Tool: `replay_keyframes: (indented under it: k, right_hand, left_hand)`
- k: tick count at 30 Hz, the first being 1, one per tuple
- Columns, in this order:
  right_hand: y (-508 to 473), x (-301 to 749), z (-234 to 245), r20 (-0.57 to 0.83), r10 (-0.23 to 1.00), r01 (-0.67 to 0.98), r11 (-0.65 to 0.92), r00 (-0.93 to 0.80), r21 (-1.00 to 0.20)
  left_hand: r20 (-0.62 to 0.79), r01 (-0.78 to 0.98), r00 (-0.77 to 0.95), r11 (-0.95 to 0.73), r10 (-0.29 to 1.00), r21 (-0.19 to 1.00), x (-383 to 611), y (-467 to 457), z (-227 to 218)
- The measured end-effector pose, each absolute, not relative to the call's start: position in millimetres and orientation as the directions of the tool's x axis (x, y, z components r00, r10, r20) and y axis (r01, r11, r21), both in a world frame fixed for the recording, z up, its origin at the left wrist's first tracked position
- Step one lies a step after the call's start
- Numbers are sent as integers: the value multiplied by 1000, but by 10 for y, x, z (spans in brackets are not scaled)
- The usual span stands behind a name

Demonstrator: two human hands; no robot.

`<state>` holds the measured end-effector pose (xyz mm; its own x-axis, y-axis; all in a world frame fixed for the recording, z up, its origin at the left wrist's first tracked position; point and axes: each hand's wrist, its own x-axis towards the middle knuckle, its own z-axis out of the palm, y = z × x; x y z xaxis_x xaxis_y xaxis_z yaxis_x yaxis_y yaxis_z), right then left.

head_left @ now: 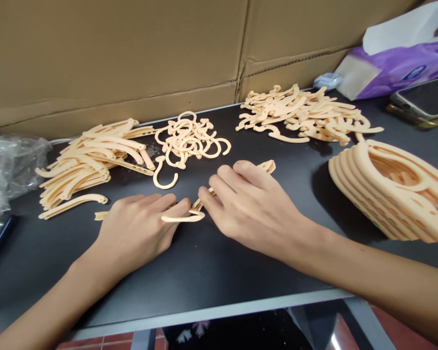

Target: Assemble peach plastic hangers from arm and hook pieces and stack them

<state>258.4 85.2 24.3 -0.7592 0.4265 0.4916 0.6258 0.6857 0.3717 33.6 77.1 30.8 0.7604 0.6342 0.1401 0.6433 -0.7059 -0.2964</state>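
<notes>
Both hands grip one peach plastic clothes hanger just above the black tabletop. My left hand is wrapped round one arm of it, whose end sticks out past the wrist side. My right hand closes over the other arm, and that tip shows beyond the knuckles. The hanger's hook points towards me between the hands. Behind them lies a heap of loose hooks, with a single hook apart at its front. Fingers hide most of the held hanger.
Curved hanger arms are piled at the left, beside clear plastic wrap. More peach parts lie at back right. Stacked hangers stand at the right, near a phone and tissue pack. Cardboard walls the back.
</notes>
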Motion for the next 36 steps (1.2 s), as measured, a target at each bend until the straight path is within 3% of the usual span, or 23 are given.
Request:
replay_keyframes:
  k: [7, 15, 21, 30, 36]
  right_hand:
    - [837, 2573, 190, 477, 449, 631, 693, -756, 348]
    - [841, 2563, 143, 486, 465, 643, 700, -740, 311]
    - [901, 2577, 120, 446, 535, 663, 721, -718, 201]
    - [873, 2539, 129, 380, 685, 727, 686, -622, -46]
    - [867, 2530, 139, 391, 749, 758, 630, -535, -171]
  left_hand:
    - [132, 688, 724, -694, 677, -211, 297, 779, 316]
    - [135, 713, 697, -657, 705, -245, 282, 795, 300]
    - [184, 718, 695, -654, 695, -238, 277, 809, 277]
    - [296, 814, 553, -581, 779, 9, 287, 777, 148]
    - [406, 791, 497, -593, 767, 153, 298, 762, 123]
